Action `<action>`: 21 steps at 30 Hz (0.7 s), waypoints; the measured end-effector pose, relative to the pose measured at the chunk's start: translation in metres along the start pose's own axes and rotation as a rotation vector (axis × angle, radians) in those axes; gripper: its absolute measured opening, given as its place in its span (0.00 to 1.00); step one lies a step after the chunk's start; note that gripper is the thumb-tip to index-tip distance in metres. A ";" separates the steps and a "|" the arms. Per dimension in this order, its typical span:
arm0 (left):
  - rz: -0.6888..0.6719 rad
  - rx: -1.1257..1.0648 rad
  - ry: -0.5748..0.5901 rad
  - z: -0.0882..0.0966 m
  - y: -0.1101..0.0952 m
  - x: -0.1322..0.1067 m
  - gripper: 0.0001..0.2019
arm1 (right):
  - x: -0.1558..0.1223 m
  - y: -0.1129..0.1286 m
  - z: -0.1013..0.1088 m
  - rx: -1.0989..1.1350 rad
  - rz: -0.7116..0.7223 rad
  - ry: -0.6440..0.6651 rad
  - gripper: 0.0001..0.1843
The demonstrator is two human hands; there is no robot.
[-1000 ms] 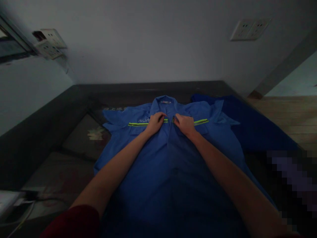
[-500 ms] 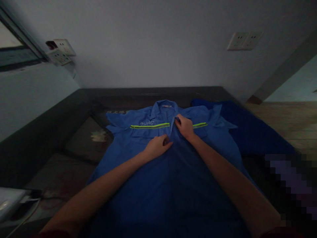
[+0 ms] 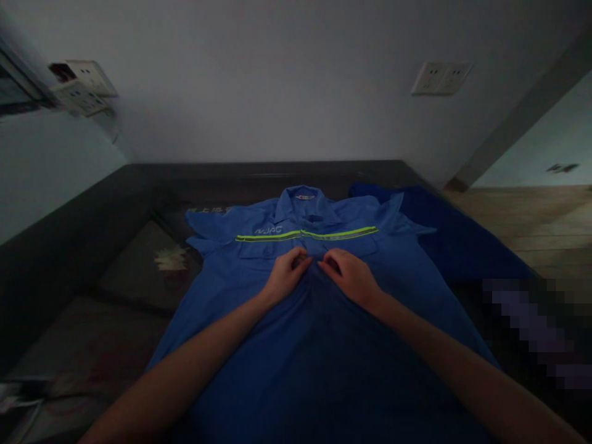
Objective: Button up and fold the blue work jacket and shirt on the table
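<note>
A blue short-sleeved work shirt (image 3: 222, 308) lies front up, its collar pointing away from me. A yellow-green stripe crosses its chest above the pocket flaps, and pale lettering shows on the left side of the chest. Just below the stripe, my left hand (image 3: 289, 271) pinches the front placket with thumb and fingers. Close beside it, my right hand (image 3: 349, 274) pinches the other edge of the placket. The cloth between the fingertips is dark, and any button there is too small to make out.
Under the shirt is a dark surface with a raised rim (image 3: 259, 169) against the wall. A darker blue folded cloth (image 3: 467, 240) lies at the right. Wall sockets (image 3: 441, 78) sit above, and a white device with a cable (image 3: 23, 401) is at the lower left.
My right hand has come down from the stripe to a spot level with my left hand. The shirt front, parted before, now meets at the stripe. The view has shifted slightly.
</note>
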State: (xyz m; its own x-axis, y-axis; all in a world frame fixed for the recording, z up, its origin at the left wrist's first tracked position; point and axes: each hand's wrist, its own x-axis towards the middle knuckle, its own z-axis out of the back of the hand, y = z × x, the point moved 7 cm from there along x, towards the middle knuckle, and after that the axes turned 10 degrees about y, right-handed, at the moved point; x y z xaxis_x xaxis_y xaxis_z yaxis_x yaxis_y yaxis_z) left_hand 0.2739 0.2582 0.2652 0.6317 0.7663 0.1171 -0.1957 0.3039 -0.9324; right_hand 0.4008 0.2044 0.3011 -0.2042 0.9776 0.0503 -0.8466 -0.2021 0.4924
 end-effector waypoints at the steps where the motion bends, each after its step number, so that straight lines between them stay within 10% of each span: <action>1: 0.004 -0.003 0.010 -0.001 0.000 0.000 0.08 | 0.002 -0.004 -0.006 0.029 -0.007 0.009 0.08; 21: 0.013 0.252 -0.007 -0.004 -0.012 -0.003 0.14 | 0.005 -0.013 -0.025 0.280 0.018 -0.015 0.09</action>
State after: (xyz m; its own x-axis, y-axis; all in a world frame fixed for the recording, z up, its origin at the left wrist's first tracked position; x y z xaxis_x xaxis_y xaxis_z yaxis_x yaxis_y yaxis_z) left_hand 0.2768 0.2499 0.2743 0.6228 0.7747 0.1092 -0.3851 0.4250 -0.8192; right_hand 0.3985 0.2102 0.2737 -0.2090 0.9752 0.0727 -0.6736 -0.1974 0.7122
